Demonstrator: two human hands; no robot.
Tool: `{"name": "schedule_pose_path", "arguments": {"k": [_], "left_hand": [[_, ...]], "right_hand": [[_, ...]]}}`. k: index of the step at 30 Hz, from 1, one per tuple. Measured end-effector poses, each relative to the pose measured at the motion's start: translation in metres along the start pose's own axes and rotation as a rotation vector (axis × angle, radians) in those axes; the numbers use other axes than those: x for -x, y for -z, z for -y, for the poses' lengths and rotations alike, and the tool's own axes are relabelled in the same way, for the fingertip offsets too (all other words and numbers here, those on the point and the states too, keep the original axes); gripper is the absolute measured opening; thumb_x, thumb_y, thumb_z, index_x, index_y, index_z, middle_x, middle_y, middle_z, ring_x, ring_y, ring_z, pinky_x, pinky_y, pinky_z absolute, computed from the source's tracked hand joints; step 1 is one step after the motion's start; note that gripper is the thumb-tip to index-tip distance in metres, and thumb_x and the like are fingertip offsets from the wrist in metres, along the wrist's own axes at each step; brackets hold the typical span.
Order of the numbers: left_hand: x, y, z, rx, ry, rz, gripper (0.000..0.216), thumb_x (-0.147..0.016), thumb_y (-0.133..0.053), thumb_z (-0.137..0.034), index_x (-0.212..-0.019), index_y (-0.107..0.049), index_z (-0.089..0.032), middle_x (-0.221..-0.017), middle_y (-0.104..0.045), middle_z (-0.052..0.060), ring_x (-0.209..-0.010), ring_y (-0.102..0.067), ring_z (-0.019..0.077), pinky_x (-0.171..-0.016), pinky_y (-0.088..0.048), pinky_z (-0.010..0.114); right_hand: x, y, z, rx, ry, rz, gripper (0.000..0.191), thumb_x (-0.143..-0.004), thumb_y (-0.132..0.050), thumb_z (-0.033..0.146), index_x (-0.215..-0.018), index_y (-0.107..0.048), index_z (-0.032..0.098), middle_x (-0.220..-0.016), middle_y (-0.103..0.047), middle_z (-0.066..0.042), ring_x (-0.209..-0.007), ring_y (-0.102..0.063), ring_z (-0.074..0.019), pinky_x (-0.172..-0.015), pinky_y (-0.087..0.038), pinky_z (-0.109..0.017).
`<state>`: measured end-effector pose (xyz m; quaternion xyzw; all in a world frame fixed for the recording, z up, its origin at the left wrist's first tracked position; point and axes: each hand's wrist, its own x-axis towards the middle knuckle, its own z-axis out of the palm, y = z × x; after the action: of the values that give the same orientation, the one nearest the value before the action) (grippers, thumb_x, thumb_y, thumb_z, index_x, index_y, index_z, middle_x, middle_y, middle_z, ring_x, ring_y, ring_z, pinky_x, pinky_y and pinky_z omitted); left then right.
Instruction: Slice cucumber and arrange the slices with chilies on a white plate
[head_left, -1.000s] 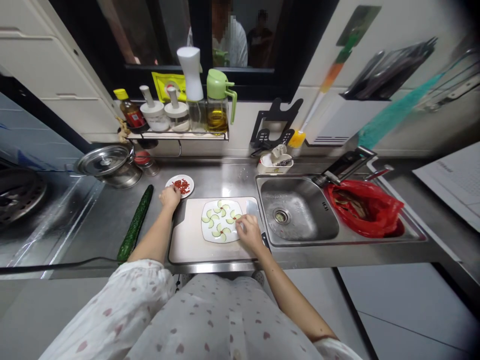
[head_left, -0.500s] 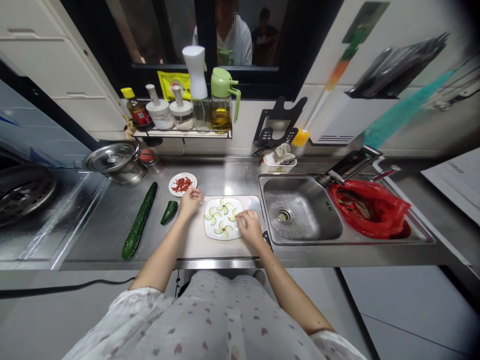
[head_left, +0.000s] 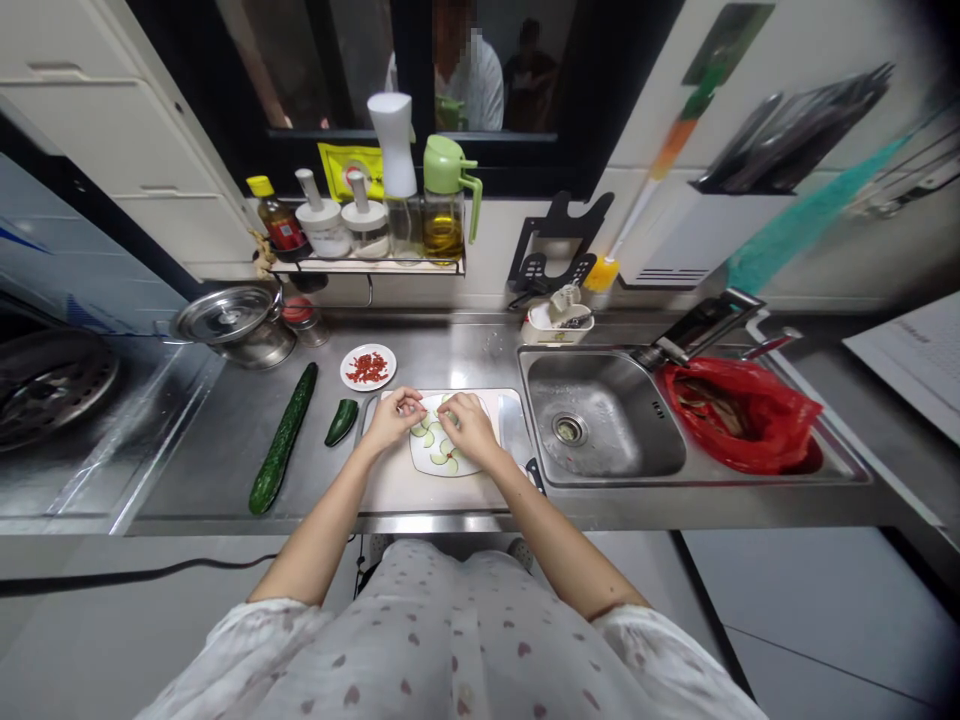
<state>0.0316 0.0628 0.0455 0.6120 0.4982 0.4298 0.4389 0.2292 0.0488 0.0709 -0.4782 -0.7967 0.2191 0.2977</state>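
Note:
A white plate (head_left: 429,470) with thin cucumber slices (head_left: 442,462) fanned out in flower shapes and tiny red bits lies on the cutting board (head_left: 390,492). My left hand (head_left: 394,420) is at the plate's left rim, thumb and fingers pinched together; whatever is in the pinch is too small to make out. Over the plate's upper part is my right hand (head_left: 471,428), fingers bent and closed, covering some slices; its fingertips' contents are hidden. Left of the board are a piece of cucumber (head_left: 341,423) and a whole cucumber (head_left: 283,440). A small white dish (head_left: 367,368) holds chopped red bits.
A knife (head_left: 534,474) lies at the board's right edge, beside the steel sink (head_left: 607,420). A red plastic bag (head_left: 742,420) sits right of the basin. A lidded pot (head_left: 232,325) and a jar (head_left: 306,322) stand back left, below a condiment rack (head_left: 367,267).
My left hand has moved right from beside the dish of red bits to the plate. My right hand has shifted left and up from the plate's right side.

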Motion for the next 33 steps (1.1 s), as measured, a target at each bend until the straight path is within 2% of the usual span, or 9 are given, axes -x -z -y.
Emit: {"name": "schedule_pose_path", "arguments": {"k": [13,21,33], "left_hand": [[0.004,0.0,-0.008,-0.029,0.005,0.054,0.034,-0.069,-0.074,-0.036,-0.094,-0.059,-0.017,-0.079,-0.066,0.002,-0.069,-0.057,0.013,-0.063,-0.04,0.024],[0.006,-0.003,-0.004,-0.026,0.036,0.08,0.038,-0.069,-0.073,-0.043,-0.094,-0.059,-0.017,-0.081,-0.065,0.003,-0.069,-0.056,0.0131,-0.064,-0.04,0.024],[0.009,-0.002,0.015,-0.063,0.056,0.132,0.035,-0.069,-0.071,-0.032,-0.1,-0.062,-0.017,-0.08,-0.066,0.002,-0.064,-0.051,0.0112,-0.064,-0.041,0.023]], "right_hand": [[-0.012,-0.006,0.003,0.063,0.08,0.1,0.011,-0.091,-0.054,0.023,-0.09,-0.065,0.022,-0.099,-0.058,-0.006,-0.098,-0.046,-0.0224,-0.082,-0.041,-0.033],[-0.012,-0.009,0.0,0.079,0.103,0.131,0.009,-0.09,-0.054,0.021,-0.091,-0.063,0.022,-0.098,-0.057,-0.006,-0.098,-0.046,-0.022,-0.082,-0.04,-0.033],[-0.007,-0.027,-0.007,0.101,0.023,0.201,0.012,-0.091,-0.048,0.021,-0.087,-0.06,0.021,-0.085,-0.062,-0.004,-0.084,-0.05,-0.0195,-0.072,-0.036,-0.029]]}}
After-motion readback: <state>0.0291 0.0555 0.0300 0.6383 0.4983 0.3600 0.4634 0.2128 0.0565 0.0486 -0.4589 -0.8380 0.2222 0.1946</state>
